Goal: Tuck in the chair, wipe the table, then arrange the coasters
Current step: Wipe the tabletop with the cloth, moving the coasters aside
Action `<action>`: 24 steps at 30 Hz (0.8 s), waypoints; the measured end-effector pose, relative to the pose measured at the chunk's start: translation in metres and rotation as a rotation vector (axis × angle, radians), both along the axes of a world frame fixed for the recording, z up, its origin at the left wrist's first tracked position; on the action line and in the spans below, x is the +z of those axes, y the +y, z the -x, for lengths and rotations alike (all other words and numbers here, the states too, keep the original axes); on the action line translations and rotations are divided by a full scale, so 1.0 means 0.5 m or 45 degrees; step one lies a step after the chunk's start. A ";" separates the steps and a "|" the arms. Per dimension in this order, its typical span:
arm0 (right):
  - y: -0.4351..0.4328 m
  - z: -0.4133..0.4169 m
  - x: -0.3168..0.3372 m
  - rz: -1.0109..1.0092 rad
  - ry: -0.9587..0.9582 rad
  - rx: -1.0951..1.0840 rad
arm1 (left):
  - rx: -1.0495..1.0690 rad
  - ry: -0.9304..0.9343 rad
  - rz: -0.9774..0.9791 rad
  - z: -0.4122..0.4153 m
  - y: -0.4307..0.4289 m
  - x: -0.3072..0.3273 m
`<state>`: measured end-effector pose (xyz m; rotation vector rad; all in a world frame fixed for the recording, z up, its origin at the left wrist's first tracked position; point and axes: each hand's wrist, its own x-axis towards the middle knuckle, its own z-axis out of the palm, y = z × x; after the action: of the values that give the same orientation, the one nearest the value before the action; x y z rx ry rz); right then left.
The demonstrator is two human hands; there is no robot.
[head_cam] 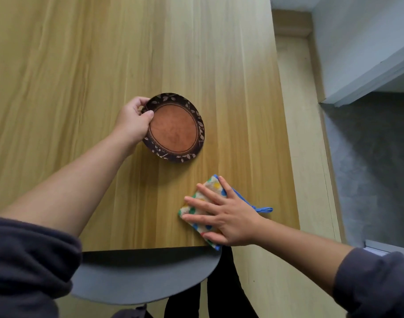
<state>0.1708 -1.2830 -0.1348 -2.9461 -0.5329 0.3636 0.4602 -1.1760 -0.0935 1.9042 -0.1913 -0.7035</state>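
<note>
The left hand (133, 121) grips the left rim of a round brown coaster (175, 129) with a dark leaf-patterned border, on the wooden bench (196, 53). Nearer the front edge, the right hand (228, 218) presses flat, fingers spread, on a folded dotted cloth (213, 185) with a blue loop (264, 210). A grey chair seat (139, 278) sits partly under the bench

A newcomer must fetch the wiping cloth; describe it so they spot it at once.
Go to the near edge of the light wooden table, by the right end of the dark chair seat. There the right hand presses on a folded cloth. It alone is pale with yellow, green and blue dots and a blue loop, unlike the brown, leaf-rimmed coaster.
</note>
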 end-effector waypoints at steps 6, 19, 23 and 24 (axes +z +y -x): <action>-0.056 -0.085 0.002 0.043 -0.038 -0.218 | 0.377 0.373 0.207 -0.014 -0.065 -0.007; -0.374 -0.298 -0.013 0.113 -0.041 -0.818 | 0.467 0.477 0.448 -0.155 -0.404 -0.017; -0.453 -0.355 -0.024 0.113 -0.060 -0.973 | 0.479 0.517 0.529 -0.198 -0.523 -0.025; -0.455 -0.358 -0.025 0.108 -0.077 -0.970 | 0.485 0.526 0.554 -0.206 -0.549 -0.024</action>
<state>0.3496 -1.5104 -0.1471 -2.9570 0.6125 0.2027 0.5629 -1.4502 -0.1056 1.2982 0.2569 -0.7084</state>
